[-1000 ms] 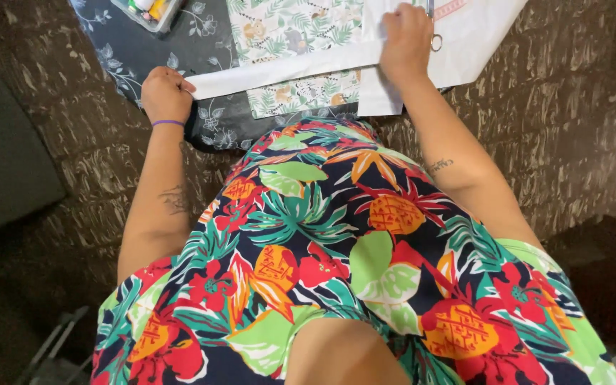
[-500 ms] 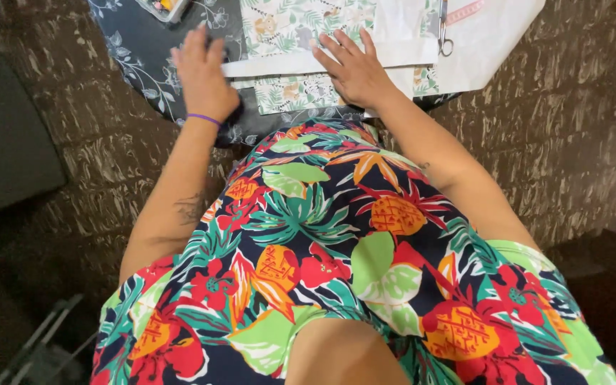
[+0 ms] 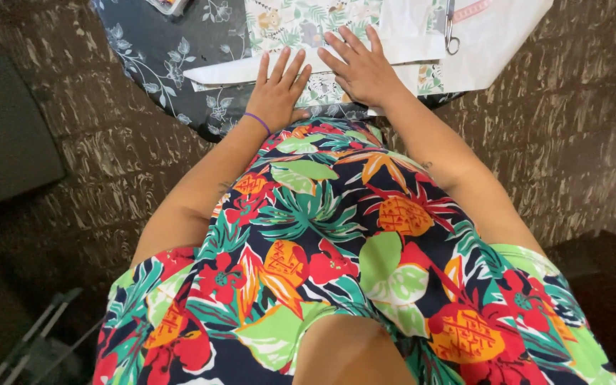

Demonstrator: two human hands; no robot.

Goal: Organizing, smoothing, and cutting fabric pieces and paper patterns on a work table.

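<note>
The head camera looks straight down the person's front, over a dress [image 3: 336,242] printed with red flowers, orange pineapples and green leaves on dark blue. Both bare forearms reach away from the body to the far edge of the scene.

The left hand [image 3: 279,89] lies palm down with its fingers spread and straight, pressing flat on a strip of white paper [image 3: 226,73] that runs across the table. It pinches nothing. A thin purple band [image 3: 257,122] circles that wrist.

The right hand [image 3: 361,65] lies just beside it, to the right and slightly farther away, also palm down with fingers fanned open, resting flat on the same white paper and on the printed cloth [image 3: 301,18] under it. It grips nothing either. The two hands are close but apart.

The printed cloth is pale with small green leaves and animal figures, and it lies at the far middle of the table, partly under the paper. A pair of scissors [image 3: 451,28] lies farther right on a white sheet [image 3: 497,46]. A dark tablecloth [image 3: 158,60] with pale leaf sprigs covers the table on the left. A small tray [image 3: 169,6] sits at the far left edge, cut off.

The floor [image 3: 73,178] is dark brown with pale streaks.
</note>
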